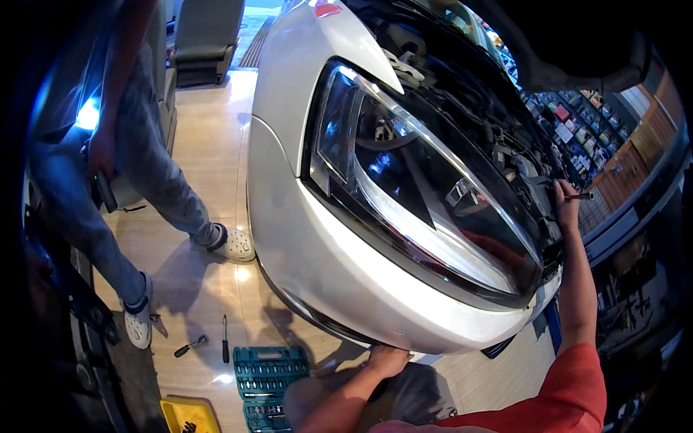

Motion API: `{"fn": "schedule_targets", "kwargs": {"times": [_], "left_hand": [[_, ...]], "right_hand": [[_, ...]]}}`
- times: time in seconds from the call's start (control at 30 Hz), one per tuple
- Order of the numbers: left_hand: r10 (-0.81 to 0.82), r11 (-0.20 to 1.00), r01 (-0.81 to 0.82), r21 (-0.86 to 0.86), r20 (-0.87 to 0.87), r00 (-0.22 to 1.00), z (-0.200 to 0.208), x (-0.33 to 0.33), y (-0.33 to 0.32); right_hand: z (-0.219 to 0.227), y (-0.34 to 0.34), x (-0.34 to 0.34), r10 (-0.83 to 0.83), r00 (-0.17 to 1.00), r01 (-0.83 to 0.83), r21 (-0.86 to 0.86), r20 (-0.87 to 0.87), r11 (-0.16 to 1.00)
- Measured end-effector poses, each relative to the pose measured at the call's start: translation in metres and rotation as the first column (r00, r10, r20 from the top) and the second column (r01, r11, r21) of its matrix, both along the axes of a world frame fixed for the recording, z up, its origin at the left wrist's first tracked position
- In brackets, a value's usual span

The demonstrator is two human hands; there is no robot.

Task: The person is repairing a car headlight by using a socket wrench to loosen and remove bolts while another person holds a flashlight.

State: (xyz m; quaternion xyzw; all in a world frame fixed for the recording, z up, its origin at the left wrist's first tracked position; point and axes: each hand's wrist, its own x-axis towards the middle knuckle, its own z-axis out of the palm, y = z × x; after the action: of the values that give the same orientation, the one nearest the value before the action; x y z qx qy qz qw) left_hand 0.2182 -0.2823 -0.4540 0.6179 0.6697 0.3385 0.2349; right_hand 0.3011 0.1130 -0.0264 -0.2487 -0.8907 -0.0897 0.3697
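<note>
A silver car front fills the middle, its large headlight (426, 187) set into the painted bumper (404, 285). My left hand (390, 361) is low at the bumper's bottom edge, touching or nearly touching it; its fingers are mostly hidden. At the right, my right hand (567, 208) is closed around a slim dark tool (580, 196) with a round end pointing right. That hand is beside the front edge of the uncovered engine bay (498, 137). What exact kind of tool it is does not show.
Another person in jeans (155, 155) stands at the left, holding a dark object (105, 193). On the floor lie a ratchet (190, 346), a screwdriver (225, 340), a green socket set (271, 361) and a yellow tray (180, 413). A car seat (207, 32) stands behind; stocked shelves (588, 123) are at right.
</note>
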Motion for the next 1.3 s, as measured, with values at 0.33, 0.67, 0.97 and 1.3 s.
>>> {"fn": "schedule_targets", "kwargs": {"times": [0.33,0.67,0.97,1.3], "left_hand": [[-0.154,0.985,0.169,-0.021,0.313,0.937,-0.021,-0.012,-0.004],[0.931,0.158,-0.881,-0.446,-0.231,0.283,-0.153,-0.235,-0.174],[0.781,0.002,-0.706,-0.709,-0.440,0.444,-0.156,-0.290,-0.162],[0.708,-0.047,-0.642,-0.765,-0.479,0.519,-0.167,-0.303,-0.156]], "right_hand": [[0.000,-0.012,-0.009,-0.018,1.000,0.018,0.032,0.019,0.999],[0.005,-0.013,-0.013,0.013,1.000,-0.013,-0.028,0.004,1.000],[0.003,0.003,0.007,-0.078,0.995,0.083,-0.083,0.053,0.993],[0.006,-0.014,0.003,-0.123,0.990,0.127,-0.057,0.066,0.990]]}}
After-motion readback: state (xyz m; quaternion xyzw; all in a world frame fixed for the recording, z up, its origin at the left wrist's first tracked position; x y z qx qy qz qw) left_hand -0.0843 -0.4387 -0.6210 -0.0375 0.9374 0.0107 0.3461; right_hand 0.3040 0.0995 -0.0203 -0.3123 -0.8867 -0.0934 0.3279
